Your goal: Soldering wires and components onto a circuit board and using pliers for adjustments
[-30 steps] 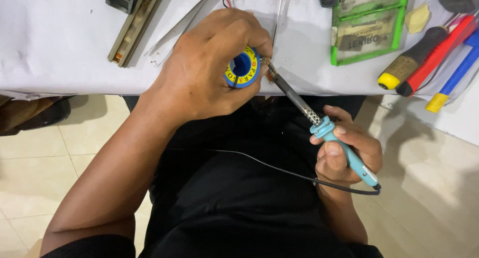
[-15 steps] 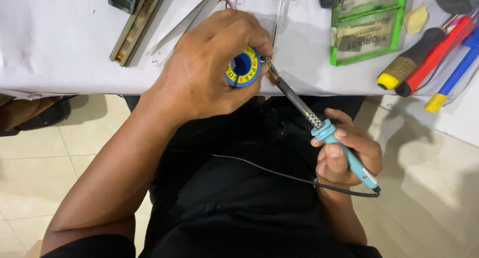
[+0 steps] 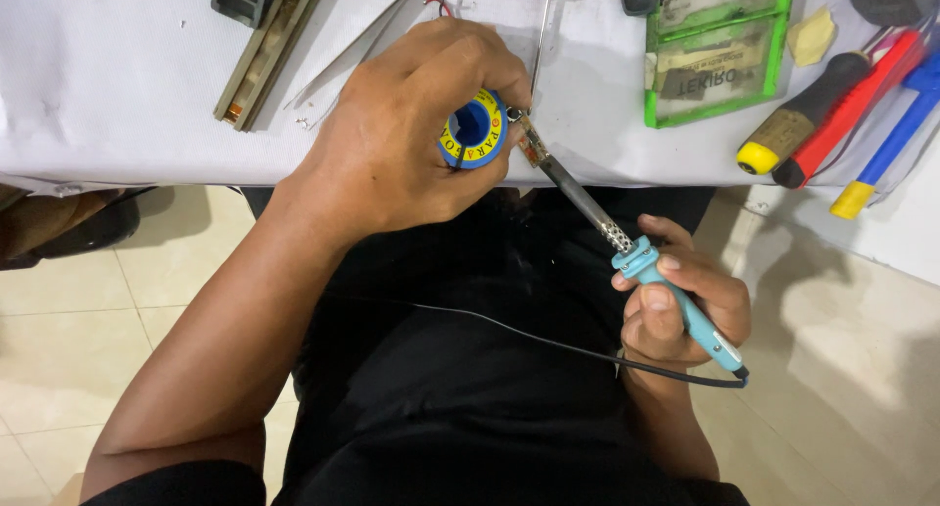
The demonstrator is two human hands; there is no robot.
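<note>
My left hand [image 3: 416, 124] grips a small blue and yellow spool of solder wire [image 3: 473, 130] at the near edge of the white table [image 3: 117, 85]. My right hand [image 3: 681, 305] holds a soldering iron [image 3: 627, 247] by its light blue handle, below the table edge over my lap. The iron's metal tip points up and left and meets the solder end right beside the spool. A thin black cord [image 3: 548, 342] runs from the handle across my black shirt.
On the table lie a green plastic case [image 3: 720, 51], a yellow-tipped black handle [image 3: 798, 124], red [image 3: 847, 110] and blue [image 3: 891, 139] tool handles, a brown strip [image 3: 269, 51], tweezers [image 3: 362, 36] and a yellow sponge piece [image 3: 811, 34]. Tiled floor lies on both sides.
Both hands keep their grip; the iron tip stays at the spool with only a slight shift.
</note>
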